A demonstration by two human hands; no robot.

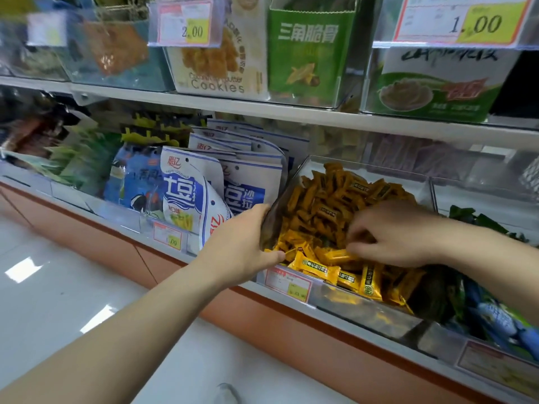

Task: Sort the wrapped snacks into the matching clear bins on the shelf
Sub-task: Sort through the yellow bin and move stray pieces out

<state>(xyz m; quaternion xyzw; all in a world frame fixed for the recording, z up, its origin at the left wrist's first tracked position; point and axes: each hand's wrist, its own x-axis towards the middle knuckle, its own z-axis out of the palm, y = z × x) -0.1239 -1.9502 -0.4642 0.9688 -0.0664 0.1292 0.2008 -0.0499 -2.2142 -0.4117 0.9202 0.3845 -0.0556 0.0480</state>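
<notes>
Left hand [245,246]: reached in from the lower left; fingers curled over the top edge of the bin's left wall, thumb at the front left corner; closed grip on that wall.
Right hand [390,237]: reached in from the right, palm down, over the front half of the bin; fingers [360,228] bent down into the pile, thumb tip against a wrapper near the front; pinching at the yellow snacks, number held not discernible.
Clear bin [364,167]: on the lower shelf, open at the top, between the blue-and-white bags and the green packs.
Yellow snacks [326,208]: small wrapped bars, heaped loose inside the clear bin from back wall to front; several lying flat at the front edge, labels up.
Bin price tag [288,282]: fixed to the front left of the bin, just below the left thumb.
Blue-and-white bags [186,193]: standing in a row in the compartment just left of the bin; front bag leaning forward, near the left hand.
Green packs [481,223]: in the compartment right of the bin, partly hidden by the right forearm.
Upper shelf [262,112]: carrying a cookie box [215,59] and a green box [309,51], side by side.
Price labels: 2.00 [185,23] above the cookie box; 1.00 [463,18] at the upper right.
Floor [58,287]: pale, glossy, at the lower left.
</notes>
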